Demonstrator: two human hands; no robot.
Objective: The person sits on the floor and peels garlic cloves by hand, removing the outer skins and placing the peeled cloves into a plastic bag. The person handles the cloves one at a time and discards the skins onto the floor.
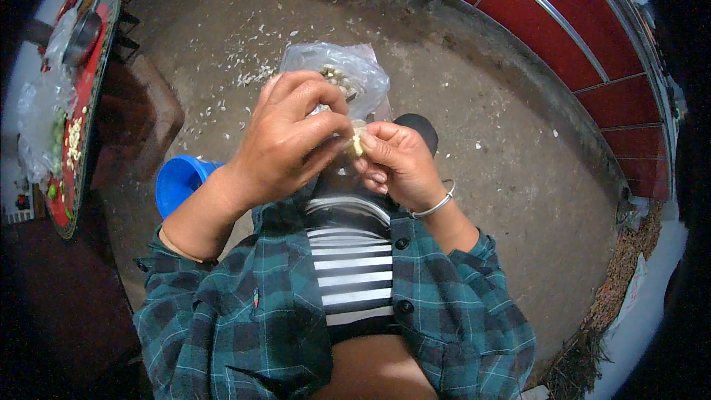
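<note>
A small pale-yellow kernel, with a whitish husk at its upper end, is pinched between the thumb and fingers of my right hand. My left hand meets it from the other side, its fingertips at the husk and partly hidden behind the knuckles. Just beyond my hands a clear plastic bag lies open. Whitish and dark small pieces show inside it, partly covered by my left hand.
A blue bucket stands on the floor beside my left forearm. White flakes litter the concrete floor. At left, a red-topped table bears pale kernels, a plastic bag and a dark pot. Red panels curve along the upper right.
</note>
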